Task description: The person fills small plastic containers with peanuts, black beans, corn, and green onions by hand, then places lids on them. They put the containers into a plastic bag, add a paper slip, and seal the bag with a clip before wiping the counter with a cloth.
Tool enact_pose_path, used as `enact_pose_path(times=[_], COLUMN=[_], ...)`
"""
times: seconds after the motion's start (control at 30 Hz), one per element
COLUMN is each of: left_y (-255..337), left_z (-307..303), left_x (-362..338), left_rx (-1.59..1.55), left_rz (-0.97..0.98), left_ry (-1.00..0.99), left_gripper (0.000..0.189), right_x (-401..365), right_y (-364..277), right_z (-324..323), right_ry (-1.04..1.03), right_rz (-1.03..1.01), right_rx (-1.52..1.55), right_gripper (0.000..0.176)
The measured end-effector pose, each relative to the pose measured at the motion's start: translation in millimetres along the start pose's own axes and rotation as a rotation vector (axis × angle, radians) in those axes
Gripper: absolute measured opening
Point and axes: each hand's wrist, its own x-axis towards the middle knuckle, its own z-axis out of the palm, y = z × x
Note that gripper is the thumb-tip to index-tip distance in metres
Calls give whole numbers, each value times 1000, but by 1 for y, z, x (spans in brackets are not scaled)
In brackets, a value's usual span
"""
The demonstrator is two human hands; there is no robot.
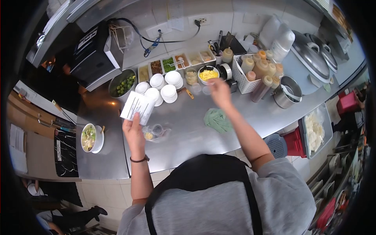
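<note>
Between its thumb and fingers my left hand (134,132) grips a white printed paper slip (138,106) above the steel counter (180,135). My right hand (220,92) is beside a small bowl of yellow food (208,73); its fingers are bunched together, and anything between them is too small to make out. Stacks of small white bowls (169,93) stand between the two hands. Below the slip lies a clear plastic bag (156,132) with small contents. A green cloth (217,120) rests on the counter below my right hand.
Topping trays (169,65) line the wall beside a metal bowl of green limes (123,83). A white basket of sauce bottles (246,74) and a metal pot (287,92) are at the right. A salad bowl (89,138) sits at the left. Another person's leg (80,214) shows lower left.
</note>
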Motion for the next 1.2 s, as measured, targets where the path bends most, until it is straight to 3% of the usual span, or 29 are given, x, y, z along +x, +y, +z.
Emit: enact_pose_path(times=[0.03,0.1,0.23,0.4,0.47,0.5,0.53,0.63,0.77,0.83,0.97,1.03,1.07,1.13,1.2], left_y=[-3,-5,-9,-14,-9,-9,-8,-7,-10,-12,-15,-16,-16,-20,-22], left_z=[-12,-29,-45,-42,-36,-34,-34,-29,-22,-19,-10,-8,-8,-11,-9], left_x=[-2,-6,-16,-19,-21,-21,-22,-25,-29,-29,-32,-34,-35,-36,-36], left_rx=[-1,-6,-19,-26,-5,-2,-7,-16,-35,-26,-17,-22,-33,-12,-51], left_rz=[-14,-32,-109,-133,-141,-141,-159,-192,-206,-213,-222,-230,-237,-240,-257], left_ry=[22,41,92,101,77,81,66,51,37,33,10,17,14,22,-13], left_gripper=[30,29,25,25,25,25,25,26,26,26,26,26,25,24,24], right_x=[8,15,29,45,53,57,65,78,64,64,65,45,36,18,-2], right_y=[41,89,128,124,123,134,145,157,153,165,177,154,148,141,142], right_z=[-13,-35,-34,-24,-24,-23,-24,-27,-22,-18,-6,-5,-4,-3,6], right_ry=[126,112,20,-7,-7,-46,-53,-206,-101,-75,-88,70,54,169,198], right_rz=[-52,190,343,391,780,819,821,1100,1137,1069,1040,892,896,686,663], right_rx=[-269,-559,-494,-469,113,335,338,431,448,829,747,834,835,1006,1007], right_gripper=[20,29,40,35,33,37,37,48,33,27,21,15,15,8,5])
